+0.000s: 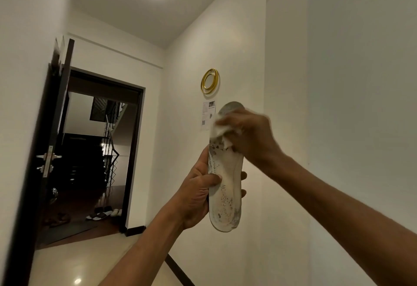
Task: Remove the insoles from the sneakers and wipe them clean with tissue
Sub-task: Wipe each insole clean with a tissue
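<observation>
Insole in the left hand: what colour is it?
The insole is off-white with dark speckled wear marks; head view.

We've got an off-white insole (pixel 225 206), speckled with grey-brown blotches and stamped with grey FASHION lettering. White tissue (pixel 217 128) right up against it. Behind, we see pale cream walls (pixel 338 82), a shiny gold ring ornament (pixel 202 83), a dark brown door (pixel 54 116) with silver handles (pixel 48 156), and black-and-white slippers (pixel 99 215) past the doorway.

Two bare forearms are seen, one at the bottom centre of the frame, the other at the lower right. The left hand (pixel 196 193) and the right hand (pixel 248 134) are likewise uncovered; the right hand is rendered blurred.
</observation>
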